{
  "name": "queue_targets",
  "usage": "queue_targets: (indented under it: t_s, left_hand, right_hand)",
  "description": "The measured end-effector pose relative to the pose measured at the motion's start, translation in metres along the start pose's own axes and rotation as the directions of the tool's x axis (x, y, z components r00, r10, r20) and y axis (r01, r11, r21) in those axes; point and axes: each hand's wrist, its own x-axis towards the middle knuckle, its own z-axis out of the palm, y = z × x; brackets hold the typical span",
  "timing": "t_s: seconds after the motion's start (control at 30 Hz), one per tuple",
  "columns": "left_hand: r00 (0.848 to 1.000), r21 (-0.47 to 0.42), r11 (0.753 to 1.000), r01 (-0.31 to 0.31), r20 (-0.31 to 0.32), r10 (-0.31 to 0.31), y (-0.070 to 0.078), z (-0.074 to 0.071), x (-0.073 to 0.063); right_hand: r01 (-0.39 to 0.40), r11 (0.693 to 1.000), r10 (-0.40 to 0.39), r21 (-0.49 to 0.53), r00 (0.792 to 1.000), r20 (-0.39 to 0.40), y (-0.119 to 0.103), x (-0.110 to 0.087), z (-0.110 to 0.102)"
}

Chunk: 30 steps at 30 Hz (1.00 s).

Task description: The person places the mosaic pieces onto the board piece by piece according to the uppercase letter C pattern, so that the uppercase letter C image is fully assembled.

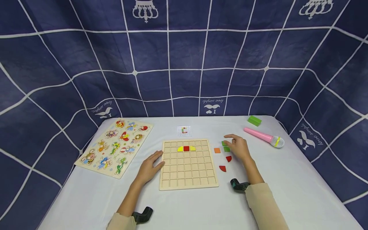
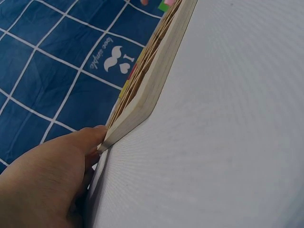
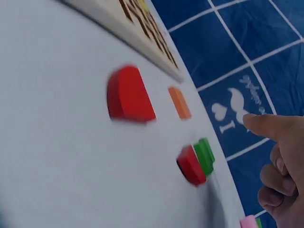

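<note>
A square wooden grid board (image 1: 188, 172) lies in the middle of the table. In its upper rows, a red square (image 1: 186, 148) sits between two yellow pieces (image 1: 180, 149). My left hand (image 1: 148, 168) touches the board's left edge with extended fingers. My right hand (image 1: 239, 147) is over two green squares (image 1: 226, 149) to the right of the board, thumb and index finger apart. In the right wrist view one finger (image 3: 266, 126) points out while the others curl, with nothing visible in them. Nearby lie an orange square (image 1: 217, 150) and two red quarter-circle pieces (image 1: 222, 168).
A card with a coloured grid pattern (image 1: 184, 131) lies behind the board. An insect picture puzzle (image 1: 110, 145) is at the left. Behind my right hand are a pink toy microphone (image 1: 261, 135) and a green block (image 1: 254, 120). A blue checked cloth (image 1: 187, 83) hangs around the table.
</note>
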Motion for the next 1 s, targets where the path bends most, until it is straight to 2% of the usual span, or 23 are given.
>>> queue_targets:
  t_s: [0.27,0.53,0.8,1.0]
  left_hand:
    - [1.000,-0.020,1.000,0.013,-0.006,-0.013,0.003,-0.002,-0.001]
    - [1.000,-0.022,1.000,0.013,-0.007,-0.013,0.002,0.000,-0.002]
    - [1.000,-0.008,1.000,0.009,-0.005,-0.009,0.001,0.001,0.000]
    - [1.000,-0.008,1.000,0.011,-0.006,-0.011,0.001,0.001,-0.001]
  right_hand:
    - [0.016,0.996,-0.008,-0.090,0.996,0.091,0.028,0.009,-0.007]
    - [-0.013,0.998,0.022,-0.062,0.987,0.158,0.034,0.010,-0.006]
    - [-0.036,0.996,0.046,-0.082,0.992,0.120,0.038,0.014,0.001]
    - [-0.039,0.994,0.052,-0.102,0.991,0.126,0.041,0.015,0.003]
